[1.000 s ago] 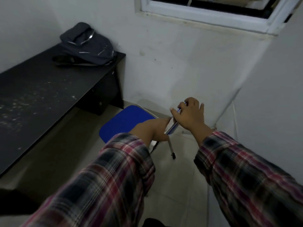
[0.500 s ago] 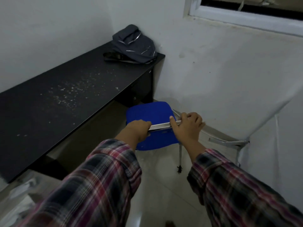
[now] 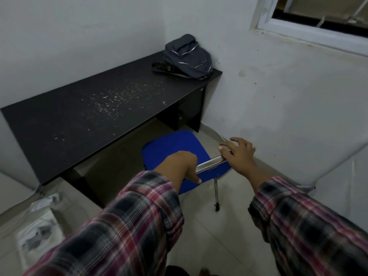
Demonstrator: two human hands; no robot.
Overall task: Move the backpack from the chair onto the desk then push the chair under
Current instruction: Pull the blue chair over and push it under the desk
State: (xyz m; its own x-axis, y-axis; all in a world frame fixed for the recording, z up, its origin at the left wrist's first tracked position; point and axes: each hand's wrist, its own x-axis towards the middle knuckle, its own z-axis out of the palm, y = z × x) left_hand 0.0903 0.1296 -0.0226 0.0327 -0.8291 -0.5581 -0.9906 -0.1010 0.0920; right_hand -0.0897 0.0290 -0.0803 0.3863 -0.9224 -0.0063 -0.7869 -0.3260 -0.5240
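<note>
The dark grey backpack [image 3: 187, 56] lies on the far right corner of the black desk [image 3: 79, 116], against the wall. The blue chair [image 3: 171, 146] stands in front of the desk with the front of its seat at the desk's edge. My left hand [image 3: 179, 166] grips the left part of the chair's backrest, thumb on the blue pad below the metal top rail. My right hand [image 3: 237, 154] rests on the right end of that rail with its fingers spread apart, not closed around it.
A drawer unit [image 3: 187, 112] sits under the desk's right end, just beyond the chair. Pale specks dust the desktop. White walls close in behind and to the right, with a window [image 3: 318, 16] above. Crumpled papers [image 3: 39, 216] lie on the floor at lower left.
The chair has moved toward the desk and its seat now reaches the desk's edge. My right hand has loosened from a grip to spread fingers. My left hand still holds on.
</note>
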